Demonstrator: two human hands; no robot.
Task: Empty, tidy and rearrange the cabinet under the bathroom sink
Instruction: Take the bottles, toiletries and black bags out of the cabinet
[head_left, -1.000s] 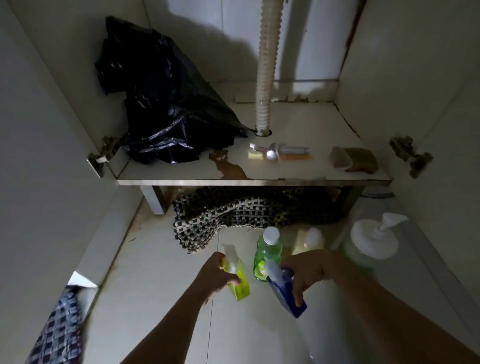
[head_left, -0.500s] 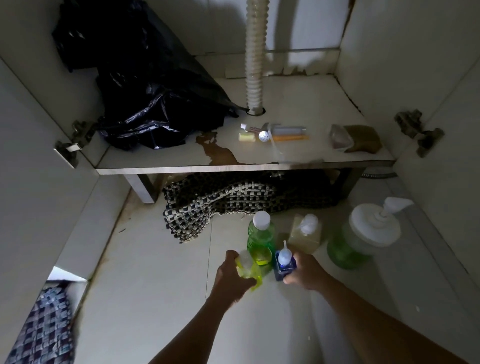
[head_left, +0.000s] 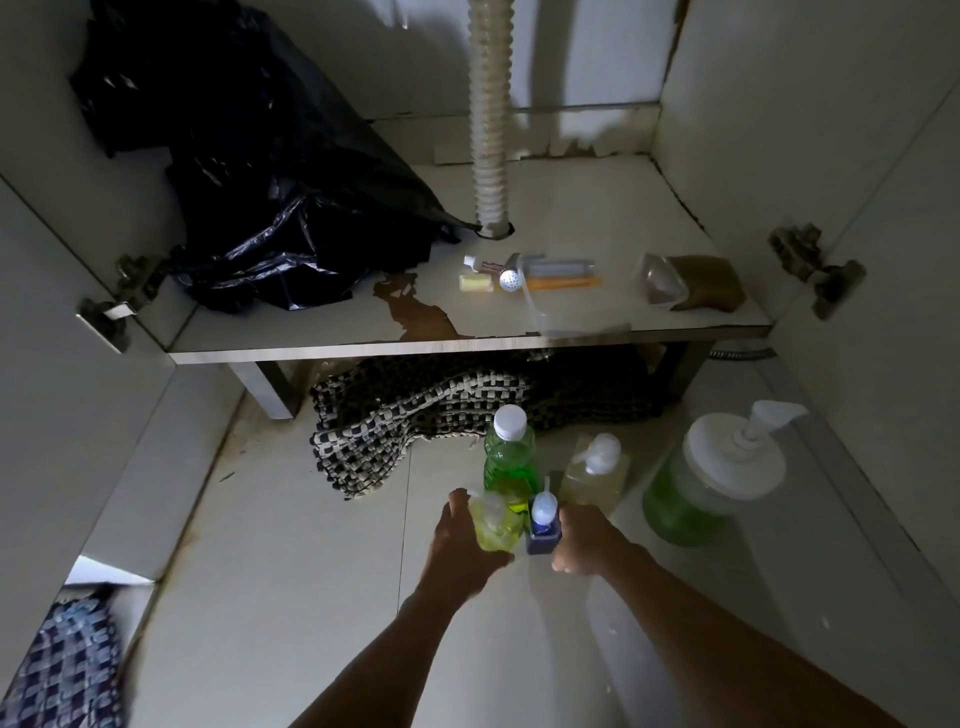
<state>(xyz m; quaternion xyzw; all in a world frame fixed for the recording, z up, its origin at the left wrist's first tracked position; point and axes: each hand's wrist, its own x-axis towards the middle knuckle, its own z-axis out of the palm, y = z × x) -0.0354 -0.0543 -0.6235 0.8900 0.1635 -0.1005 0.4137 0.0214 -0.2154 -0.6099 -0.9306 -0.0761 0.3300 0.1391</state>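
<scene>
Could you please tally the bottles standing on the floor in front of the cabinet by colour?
Green: 2, the capped bottle and the big pump jar
Yellow: 1, the small bottle at the left hand
Blue: 1, the small bottle at the right hand
Pale: 1, the square pump bottle
Total: 5

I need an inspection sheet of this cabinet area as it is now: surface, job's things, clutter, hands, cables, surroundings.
Surface: cabinet shelf, laminate peeled and stained near the front edge; pale tiled floor below.
Job's things: yellow bottle, blue bottle, green bottle, square pump bottle, large pump jar, all upright on the floor.
Clutter: black plastic bag, small toiletries, brown sponge on the shelf; checked mat beneath it.
Hands: left hand around the yellow bottle; right hand against the blue bottle.
Cables: nothing seen; corrugated drain hose enters the shelf.
Surroundings: open doors, hinges.
</scene>
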